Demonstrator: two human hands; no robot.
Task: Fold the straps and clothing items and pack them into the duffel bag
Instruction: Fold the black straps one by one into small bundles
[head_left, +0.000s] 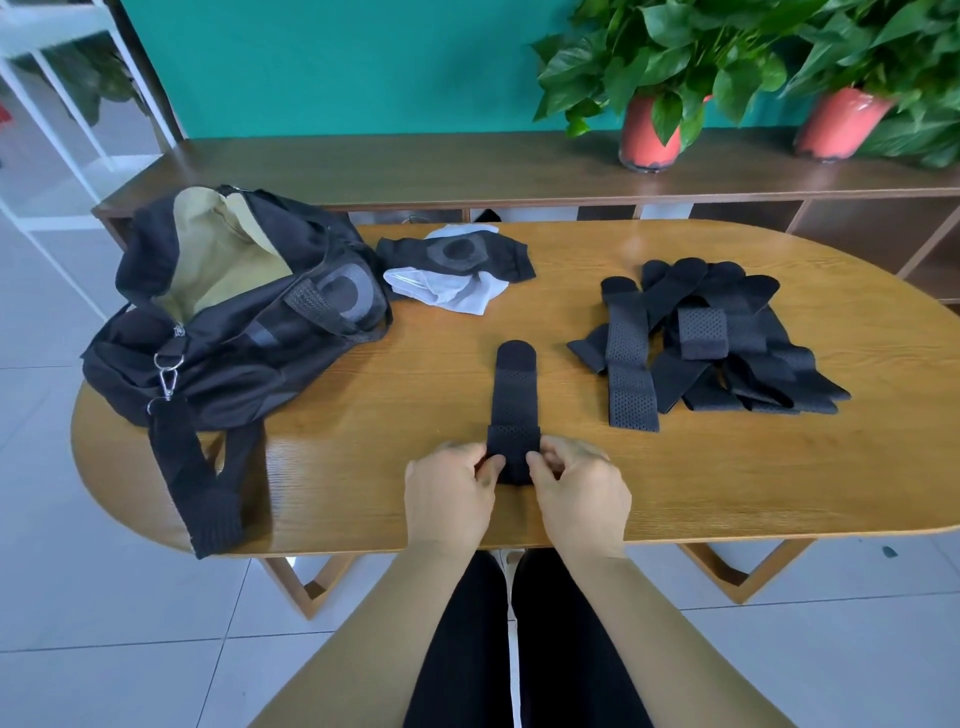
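Note:
A black perforated strap (514, 395) lies lengthwise on the wooden table (727, 478), its near end folded over. My left hand (449, 491) and my right hand (579, 491) pinch that folded end from either side. A pile of several black straps (711, 340) sits at the right. At the left stands the black duffel bag (234, 312), unzipped, showing a tan lining; its shoulder strap (195, 483) hangs over the table edge. Behind the strap lie a black clothing item (457, 254) and a white cloth (441, 291) beneath it.
A low wooden shelf (415, 171) runs behind the table and carries two potted plants in red pots (649, 130) at the right. A white rack (57, 104) stands at the far left. The floor is tiled.

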